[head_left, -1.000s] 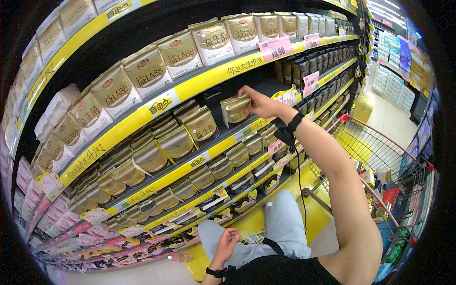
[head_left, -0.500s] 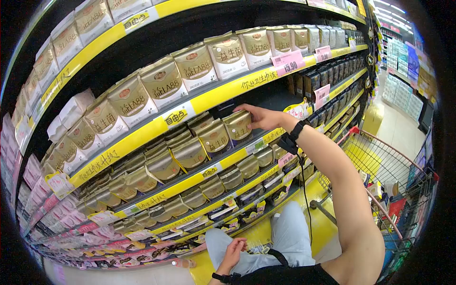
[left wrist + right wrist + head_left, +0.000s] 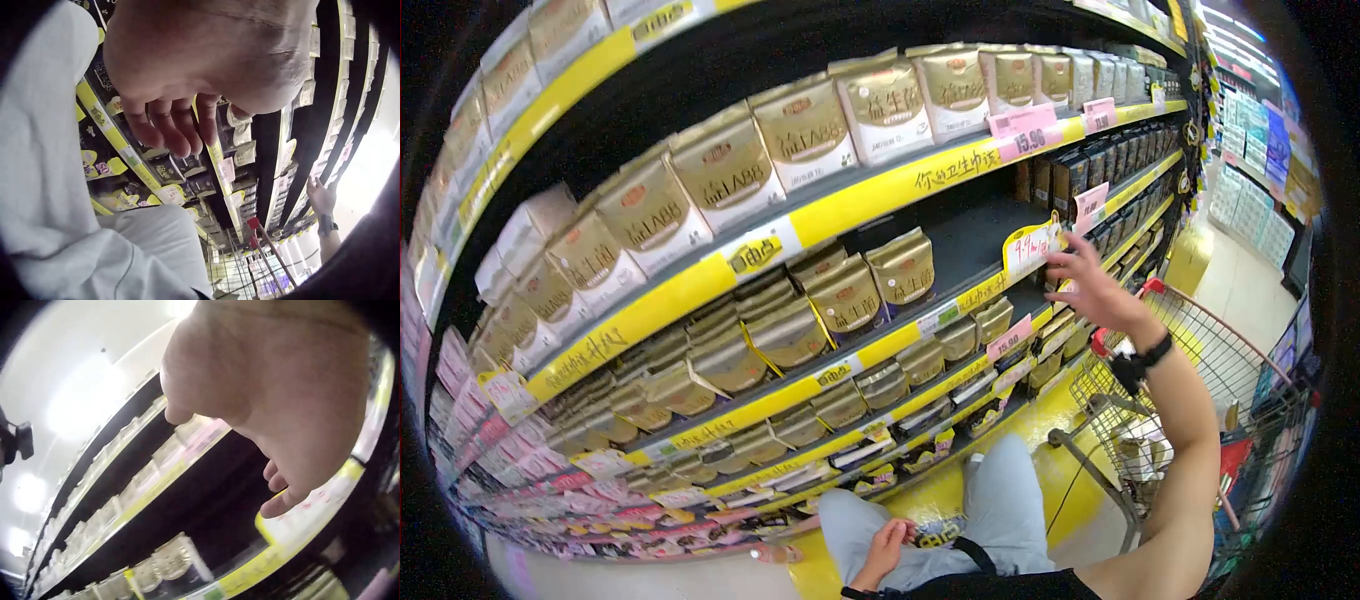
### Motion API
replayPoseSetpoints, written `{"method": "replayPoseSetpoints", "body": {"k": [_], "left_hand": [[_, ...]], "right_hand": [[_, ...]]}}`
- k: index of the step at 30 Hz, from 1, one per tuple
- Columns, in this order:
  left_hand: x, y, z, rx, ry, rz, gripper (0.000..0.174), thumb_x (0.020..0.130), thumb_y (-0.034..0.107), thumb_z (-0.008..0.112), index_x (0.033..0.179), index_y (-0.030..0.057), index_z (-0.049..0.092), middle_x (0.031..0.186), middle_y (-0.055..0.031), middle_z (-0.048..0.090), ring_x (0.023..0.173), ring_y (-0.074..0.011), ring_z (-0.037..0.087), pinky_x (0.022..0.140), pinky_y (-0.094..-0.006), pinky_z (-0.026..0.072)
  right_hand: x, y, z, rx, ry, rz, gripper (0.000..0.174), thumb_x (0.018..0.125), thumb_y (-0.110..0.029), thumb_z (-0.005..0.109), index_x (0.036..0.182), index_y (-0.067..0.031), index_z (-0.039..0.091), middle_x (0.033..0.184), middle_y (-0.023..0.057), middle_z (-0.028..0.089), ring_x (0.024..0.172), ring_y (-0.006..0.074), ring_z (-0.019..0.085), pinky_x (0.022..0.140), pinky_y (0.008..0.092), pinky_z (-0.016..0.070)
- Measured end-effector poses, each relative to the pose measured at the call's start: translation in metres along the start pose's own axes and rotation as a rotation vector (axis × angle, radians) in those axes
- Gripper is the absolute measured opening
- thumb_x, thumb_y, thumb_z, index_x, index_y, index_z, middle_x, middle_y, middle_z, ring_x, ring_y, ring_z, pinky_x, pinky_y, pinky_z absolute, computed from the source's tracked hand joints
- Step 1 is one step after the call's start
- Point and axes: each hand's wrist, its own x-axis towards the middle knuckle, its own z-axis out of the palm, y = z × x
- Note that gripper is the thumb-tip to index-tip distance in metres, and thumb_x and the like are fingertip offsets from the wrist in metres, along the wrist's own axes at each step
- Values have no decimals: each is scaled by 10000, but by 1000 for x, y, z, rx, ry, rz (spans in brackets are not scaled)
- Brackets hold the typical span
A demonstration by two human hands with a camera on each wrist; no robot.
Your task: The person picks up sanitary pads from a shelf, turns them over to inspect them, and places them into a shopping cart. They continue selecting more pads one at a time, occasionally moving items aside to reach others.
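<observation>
The step in hand looks, as a judgement, like a gap between handlings of the packs on the shelf: the right hand [image 3: 1097,288] hangs off the shelf's front edge, released, its fingers parted and no pack in them. It is close by the price card [image 3: 1025,250]; whether a fingertip touches the card cannot be told. The left hand [image 3: 887,547] is near the lap, its fingers loosely bent and nothing seen in them.

Any further work on the packs would call for the right hand to go left and farther in, past the card, with thumb and fingers spread wide enough for the soft sides. Room for that shows on the dark shelf surface [image 3: 970,235] to the right of the packs. The card juts from the shelf edge and could get knocked on the way.

The gold pack [image 3: 902,268] at the right end of its row is upright near the front edge, with a second pack [image 3: 843,298] just to its left. It is a soft, shiny bag with a creased, folded top, a small reddish emblem and dark characters on its face. The card is white with a yellow border and red handwriting that reads roughly 9.9. The shopping cart [image 3: 1148,287] is to the right, beyond the forearm.
</observation>
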Motion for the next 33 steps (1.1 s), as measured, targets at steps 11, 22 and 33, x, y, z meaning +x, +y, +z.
{"method": "replayPoseSetpoints", "body": {"k": [11, 22, 33], "left_hand": [[32, 76, 48, 244, -128, -62, 253, 1052, 208, 488, 1043, 5, 639, 898, -75, 663, 799, -147, 629, 750, -285, 514], [21, 106, 91, 405, -415, -127, 332, 1061, 315, 485, 1040, 19, 634, 904, -59, 623, 808, -163, 571, 744, -296, 463], [12, 98, 88, 462, -331, -47, 262, 1046, 258, 520, 1041, 16, 622, 877, -50, 596, 790, -160, 549, 743, -292, 453]], "right_hand": [[-365, 6, -279, -277, 1259, 323, 534, 976, -577, 513, 1203, -98, 577, 970, 28, 620, 787, 139, 569, 756, 311, 505], [-465, 55, -244, -950, 1048, 1241, 751, 786, -571, 704, 1297, -28, 610, 1261, 174, 662, 1110, 331, 652, 932, 438, 508], [-436, 119, -256, -887, 340, 1560, 511, 915, -497, 556, 1199, -92, 682, 1124, 86, 709, 910, 260, 672, 826, 401, 521]]}}
